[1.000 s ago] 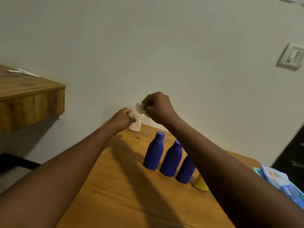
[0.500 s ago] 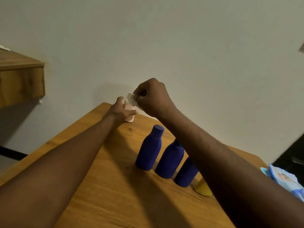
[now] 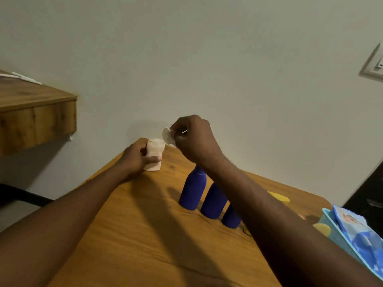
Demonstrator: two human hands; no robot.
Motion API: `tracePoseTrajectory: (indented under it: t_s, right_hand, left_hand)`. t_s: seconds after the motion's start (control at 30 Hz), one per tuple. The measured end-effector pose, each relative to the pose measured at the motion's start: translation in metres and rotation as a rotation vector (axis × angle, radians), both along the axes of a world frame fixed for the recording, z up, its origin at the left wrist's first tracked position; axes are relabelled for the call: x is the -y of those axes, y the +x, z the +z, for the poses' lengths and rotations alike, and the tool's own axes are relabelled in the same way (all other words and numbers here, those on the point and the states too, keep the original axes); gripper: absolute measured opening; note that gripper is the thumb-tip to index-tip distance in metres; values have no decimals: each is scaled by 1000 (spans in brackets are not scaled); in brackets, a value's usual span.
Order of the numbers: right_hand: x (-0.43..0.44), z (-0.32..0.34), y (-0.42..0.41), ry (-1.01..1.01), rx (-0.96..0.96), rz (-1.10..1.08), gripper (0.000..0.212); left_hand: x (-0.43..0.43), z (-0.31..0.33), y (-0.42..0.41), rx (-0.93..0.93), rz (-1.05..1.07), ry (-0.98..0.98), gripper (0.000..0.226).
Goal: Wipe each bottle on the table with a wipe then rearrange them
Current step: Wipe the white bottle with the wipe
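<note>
A plain off-white wall point(image 3: 207, 59) fills most of the view, evenly lit and dim, with soft shadows falling near its lower part. A pale switch plate point(image 3: 374, 66) is mounted on it at the right edge, partly cut off. On the left a thick wooden shelf point(image 3: 35, 119) juts out from the wall, its grain showing on the front face, with thin white sticks point(image 3: 24, 78) lying on top. Below stands the wooden counter point(image 3: 145, 235), orange-brown, one corner touching the wall. A dark panel point(image 3: 369, 193) rises at the far right.
</note>
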State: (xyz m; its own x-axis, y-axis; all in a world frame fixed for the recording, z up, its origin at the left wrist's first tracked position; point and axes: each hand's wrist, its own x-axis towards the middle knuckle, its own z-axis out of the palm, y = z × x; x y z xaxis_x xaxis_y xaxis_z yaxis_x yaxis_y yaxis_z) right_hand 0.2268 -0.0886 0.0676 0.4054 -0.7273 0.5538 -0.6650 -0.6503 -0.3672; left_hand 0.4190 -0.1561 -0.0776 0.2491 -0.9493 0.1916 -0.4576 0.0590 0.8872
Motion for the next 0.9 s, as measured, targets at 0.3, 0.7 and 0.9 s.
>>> tracePoseTrajectory:
  t_s: [0.3,0.7,0.9]
  right_hand:
    - [-82,-19,-14,113,116,20,19]
    - [-156,-83,-54,116,326,-58,16]
    - [-181,-102,-90,15,457,-132,18]
  left_hand:
    - [-107,-8,-8,-138,-59,-50,62]
    - [-214,-13,-69,-151,-124,-82,55]
    - [-245,-11,-113,-140,-181,-127,57]
